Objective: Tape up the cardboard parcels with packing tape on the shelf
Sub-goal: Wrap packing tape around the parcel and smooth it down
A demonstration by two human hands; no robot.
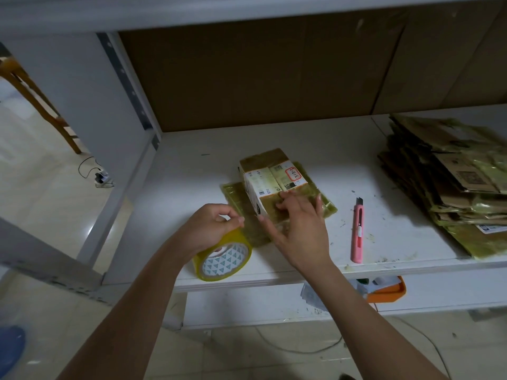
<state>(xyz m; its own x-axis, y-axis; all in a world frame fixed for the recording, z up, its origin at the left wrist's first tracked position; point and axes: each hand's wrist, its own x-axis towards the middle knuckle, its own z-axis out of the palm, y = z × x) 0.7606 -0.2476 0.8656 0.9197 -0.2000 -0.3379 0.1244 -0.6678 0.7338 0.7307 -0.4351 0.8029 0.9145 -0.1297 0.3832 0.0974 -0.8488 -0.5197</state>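
Nearest, at the shelf's (315, 149) front edge, the left hand (211, 226) curls over the top of the tape roll (223, 256), thumb and forefinger pinched together at its upper rim. The roll stands on edge, tilted, its printed core facing the camera, directly beneath that hand.

Just right of it, the right hand (297, 229) lies with fingers spread and mostly straight, pressing down on the near end of the parcel (271, 179). Its fingertips rest on the parcel's brown near part, the thumb reaching left along the lower edge toward the left hand. The two hands are close but apart.

The parcel extends away from the right hand's fingertips, a small taped box with white labels and a red-bordered sticker on top. It sits on a flat, tape-covered cardboard piece (318, 196) that shows on either side of both hands.

Right of the right hand, apart from it, a pink knife (357, 231) lies lengthwise, blade pointing away.

Farther right and beyond, a stack of flattened boxes (450, 176) rests on the shelf.
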